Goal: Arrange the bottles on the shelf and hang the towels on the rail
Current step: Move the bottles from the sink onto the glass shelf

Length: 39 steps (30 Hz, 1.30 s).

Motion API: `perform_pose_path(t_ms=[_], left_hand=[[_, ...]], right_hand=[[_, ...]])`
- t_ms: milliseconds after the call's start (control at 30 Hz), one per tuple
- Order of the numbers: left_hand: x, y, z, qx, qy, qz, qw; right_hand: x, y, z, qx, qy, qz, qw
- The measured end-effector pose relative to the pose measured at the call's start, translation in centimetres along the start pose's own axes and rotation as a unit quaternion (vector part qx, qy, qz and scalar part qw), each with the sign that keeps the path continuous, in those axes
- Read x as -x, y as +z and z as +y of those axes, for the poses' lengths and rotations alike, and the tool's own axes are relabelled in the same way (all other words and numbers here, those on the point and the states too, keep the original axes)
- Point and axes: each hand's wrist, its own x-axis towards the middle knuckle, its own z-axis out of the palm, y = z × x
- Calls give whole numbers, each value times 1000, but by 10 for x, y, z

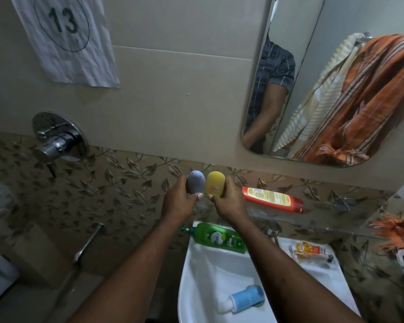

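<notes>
Where the two hands meet: head view, the only one; they are raised side by side close to the wall, it seems over the left end of the glass shelf (317, 226).
Left hand (180, 202): its fingers are curled round the lower part of the grey bottle (195, 181), which stands upright with the rounded top up.
Right hand (229, 203): it clasps the yellow bottle (215, 184) in the same way, also upright.
Gap between the two bottles: very small; whether they touch cannot be told.
Reason for this hold: probably so that both bottles can be set down standing, as a pair, on the shelf.
Red bottle (273, 198): it lies on its side on the shelf, just to the right of the right hand; it likely needs to be stood up.
Green bottle (219, 238): it lies on the back rim of the sink (194, 283), below the shelf, not yet arranged.
Blue bottle (245, 298): it lies down inside the basin, near the drain.
Towels: the mirror (313, 54) shows an orange towel (371, 101) and a pale striped towel (317, 101) draped over a rail (362, 38).
Progress: the bottle part seems about half done, with three bottles lying flat.
</notes>
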Motion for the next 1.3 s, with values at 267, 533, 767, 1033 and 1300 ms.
perform_pose_path(t_ms=[267,533,767,1033,1300], left_hand=[[4,0,0,-17,0,-3,1000],[17,5,-7,26,2,1,1000],[56,21,8,70,9,195,978],[70,55,50,64,140,-23,988],[68,80,69,25,63,-102,992]], right_hand=[[9,3,4,-48,22,-5,999],[21,-4,8,-109,20,12,994],[50,-29,24,-84,20,24,996],[38,-102,36,99,-39,115,988],[-11,-168,67,266,71,-30,961]])
